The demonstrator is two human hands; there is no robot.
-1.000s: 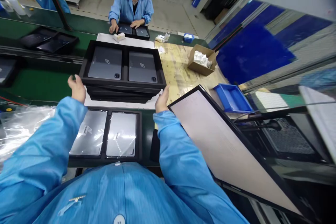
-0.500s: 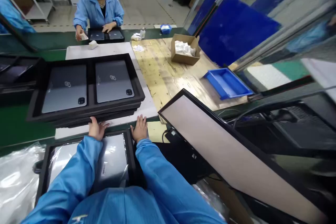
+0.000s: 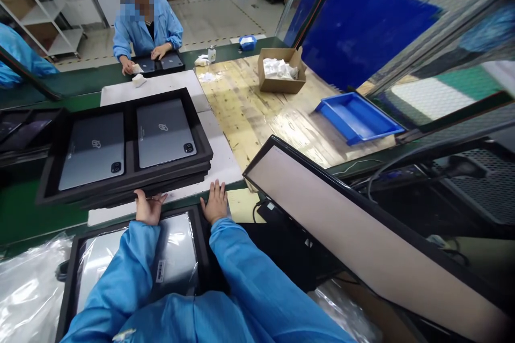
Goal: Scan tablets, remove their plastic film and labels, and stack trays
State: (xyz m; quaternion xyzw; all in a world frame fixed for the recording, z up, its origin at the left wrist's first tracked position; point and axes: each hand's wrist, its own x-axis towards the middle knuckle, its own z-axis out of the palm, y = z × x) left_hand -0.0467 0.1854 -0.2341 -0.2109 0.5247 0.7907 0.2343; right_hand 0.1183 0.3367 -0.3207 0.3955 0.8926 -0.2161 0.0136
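My left hand [image 3: 148,209], thumb and fingers apart, is at the front lower edge of a stack of black foam trays [image 3: 169,174]; whether it presses on the stack I cannot tell. Two grey tablets, one on the left [image 3: 93,151] and one on the right [image 3: 166,134], lie back side up in the top tray. My right hand [image 3: 215,202] rests flat with fingers spread on the table edge, right of the stack. Below my wrists, another black tray [image 3: 200,236] holds tablets in clear plastic film [image 3: 176,246], partly hidden by my left sleeve.
A monitor [image 3: 346,225] slants across the right side. Clear plastic bags [image 3: 34,284] lie at lower left. Beyond are a cardboard box [image 3: 277,86] of white pieces and a blue bin [image 3: 362,118]. A co-worker [image 3: 161,27] handles tablets across the table.
My view has shifted slightly, so the far table and co-worker appear a little lower and further left. Both hands keep nearly the same place by the tray stack. The co-worker's hands have moved a little.
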